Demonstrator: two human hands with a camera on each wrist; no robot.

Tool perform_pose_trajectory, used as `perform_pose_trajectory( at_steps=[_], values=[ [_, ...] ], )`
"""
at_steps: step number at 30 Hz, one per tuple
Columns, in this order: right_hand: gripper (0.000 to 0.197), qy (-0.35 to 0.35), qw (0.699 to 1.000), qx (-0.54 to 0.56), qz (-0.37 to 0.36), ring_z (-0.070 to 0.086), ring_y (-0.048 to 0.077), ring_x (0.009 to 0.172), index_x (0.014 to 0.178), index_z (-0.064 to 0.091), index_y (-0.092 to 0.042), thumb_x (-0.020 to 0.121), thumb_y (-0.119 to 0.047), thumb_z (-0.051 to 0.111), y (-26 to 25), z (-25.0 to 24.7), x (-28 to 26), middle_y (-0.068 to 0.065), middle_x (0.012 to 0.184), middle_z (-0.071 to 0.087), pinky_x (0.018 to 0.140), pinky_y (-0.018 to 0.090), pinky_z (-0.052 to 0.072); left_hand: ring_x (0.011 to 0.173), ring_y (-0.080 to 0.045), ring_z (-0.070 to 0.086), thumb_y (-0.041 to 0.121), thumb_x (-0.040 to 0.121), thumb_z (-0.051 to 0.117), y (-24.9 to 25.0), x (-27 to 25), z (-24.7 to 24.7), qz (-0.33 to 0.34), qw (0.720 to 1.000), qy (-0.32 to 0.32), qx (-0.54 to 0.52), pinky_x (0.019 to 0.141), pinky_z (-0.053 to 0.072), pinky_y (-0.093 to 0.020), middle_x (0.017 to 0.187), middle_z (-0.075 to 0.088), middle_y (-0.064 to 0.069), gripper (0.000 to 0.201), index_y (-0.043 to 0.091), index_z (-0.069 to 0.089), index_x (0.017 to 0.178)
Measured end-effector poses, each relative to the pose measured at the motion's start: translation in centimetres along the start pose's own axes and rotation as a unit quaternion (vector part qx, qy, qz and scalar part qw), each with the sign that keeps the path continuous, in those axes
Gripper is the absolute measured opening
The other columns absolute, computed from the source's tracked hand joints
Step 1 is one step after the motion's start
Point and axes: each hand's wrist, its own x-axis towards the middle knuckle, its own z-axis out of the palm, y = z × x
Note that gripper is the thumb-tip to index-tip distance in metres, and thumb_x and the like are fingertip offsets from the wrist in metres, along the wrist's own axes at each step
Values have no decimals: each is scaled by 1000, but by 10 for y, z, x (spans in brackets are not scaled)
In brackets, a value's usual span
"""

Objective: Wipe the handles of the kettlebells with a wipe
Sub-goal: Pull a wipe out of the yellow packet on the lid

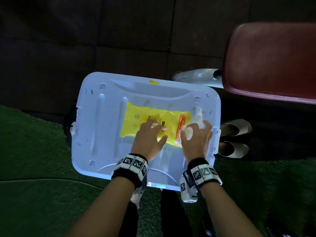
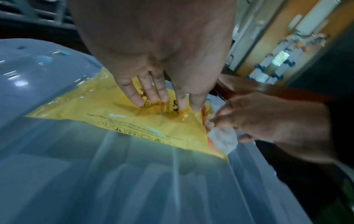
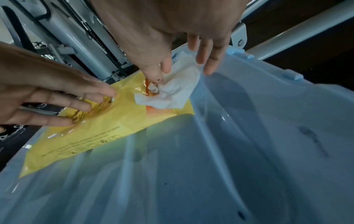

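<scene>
A wipe, white and crumpled, sits at the orange end of the yellow pack, pinched by the right hand. The left hand presses flat-fingered on the pack, mid-lid. The print is too blurred to read.

Black wristbands (checkered marker tags)

Two hands, one yellow wipe packet, one white wipe, one bin lid, two pale shoes.
</scene>
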Motion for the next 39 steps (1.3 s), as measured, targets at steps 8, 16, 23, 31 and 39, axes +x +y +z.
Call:
perform_pose_trajectory(
  at_steps=[8, 16, 23, 31, 39],
  values=[
    [48, -38, 998, 43, -14, 62, 36, 108, 141, 58, -11, 94, -3, 63, 0, 0, 3, 18, 114, 65, 96, 42, 48, 149, -29, 26, 51, 94, 63, 1, -1, 8, 29, 973, -102, 204, 110, 45, -40, 167, 17, -5, 82, 35, 21, 163],
    [28, 39, 973, 212, 79, 71, 16, 92, 90, 80, -9, 84, 12, 62, 18, -24, -23, -10, 105, 68, 86, 31, 58, 158, -31, 5, 64, 79, 71, 7, 2, 9, 21, 952, -157, 261, 119, 36, -43, 170, 1, -9, 111, 33, 6, 164],
    [37, 129, 905, 332, 232, 75, 17, 77, 73, 77, -34, 87, -2, 65, 57, -74, -112, -12, 79, 78, 77, 47, 64, 160, -34, 0, 60, 87, 67, 18, -13, 14, 4, 961, -153, 229, 129, 14, -44, 173, -4, -13, 108, 25, 2, 166],
    [20, 279, 832, 366, 311, 72, 10, 75, 81, 77, -26, 69, -22, 92, 123, -92, -303, -5, 82, 78, 69, 28, 59, 152, -30, 31, 18, 90, 72, 18, -145, 101, 200, 960, -171, 99, 120, 32, -40, 162, 32, -14, 57, 23, 56, 144],
    [34, 338, 811, 300, 372, 69, -3, 100, 103, 77, -42, 86, -13, 75, 252, -31, -442, -23, 104, 74, 91, 27, 58, 119, -14, 66, 20, 94, 66, 0, -218, 269, 196, 875, -430, 107, 100, 51, -29, 132, 67, 5, 32, 43, 65, 117]
  ],
)
